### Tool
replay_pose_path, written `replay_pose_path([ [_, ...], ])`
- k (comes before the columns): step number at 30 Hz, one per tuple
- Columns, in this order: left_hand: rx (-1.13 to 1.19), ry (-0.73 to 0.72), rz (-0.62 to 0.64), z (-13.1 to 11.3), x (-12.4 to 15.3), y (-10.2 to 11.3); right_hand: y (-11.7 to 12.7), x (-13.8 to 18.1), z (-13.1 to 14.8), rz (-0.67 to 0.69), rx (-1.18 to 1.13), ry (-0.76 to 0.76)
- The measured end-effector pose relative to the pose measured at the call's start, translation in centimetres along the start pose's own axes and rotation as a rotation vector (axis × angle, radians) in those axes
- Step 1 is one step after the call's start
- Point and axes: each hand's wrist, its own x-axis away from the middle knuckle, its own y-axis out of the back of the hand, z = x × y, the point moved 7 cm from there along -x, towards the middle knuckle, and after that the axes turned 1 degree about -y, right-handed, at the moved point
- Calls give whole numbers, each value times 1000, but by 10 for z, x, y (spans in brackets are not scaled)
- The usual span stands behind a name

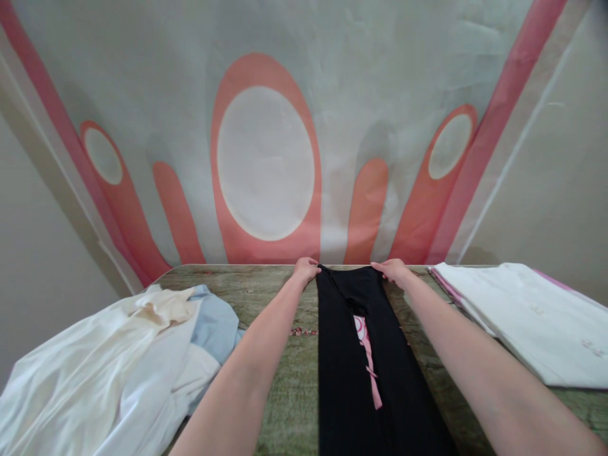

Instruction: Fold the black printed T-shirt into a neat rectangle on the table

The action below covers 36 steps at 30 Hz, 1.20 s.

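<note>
Black trousers (pixel 351 380) lie lengthwise on the table, with the waist at the far edge and both legs running toward me. My left hand (pixel 306 270) pinches the left corner of the waistband. At the right corner, my right hand (pixel 390 270) grips the cloth between thumb and fingers. The waistband is stretched between them, dipping slightly in the middle. A pink and white strip (pixel 368 358) shows in the gap between the legs. The lower ends of the legs run out of view.
A loose heap of white, cream and light blue clothes (pixel 118 367) covers the table's left side. On the right lies a stack of flat folded white and pink garments (pixel 532 323). The wood-patterned tabletop (pixel 294 380) meets a wall with a pink and orange printed sheet (pixel 256 63).
</note>
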Motion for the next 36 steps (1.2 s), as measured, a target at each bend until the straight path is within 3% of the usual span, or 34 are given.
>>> replay_pose_path([
  [4,-117,-128,-40,-23,20,7,2,-8,-3,-58,9,51],
  [7,-180,-301,-25,-53,47,-1,7,-9,-6,-108,-26,88],
  [11,-259,-558,203,-94,88,-38,19,-3,-8,-157,-72,185],
  [14,-419,-730,402,-113,112,-67,23,5,-1,-121,-90,317],
  [20,-577,-737,534,-106,125,-87,13,17,27,94,-74,537],
  [26,-628,-735,531,-100,127,-93,-5,11,41,280,39,531],
  [36,-603,-712,528,-97,124,-97,-7,-2,52,292,251,436],
])
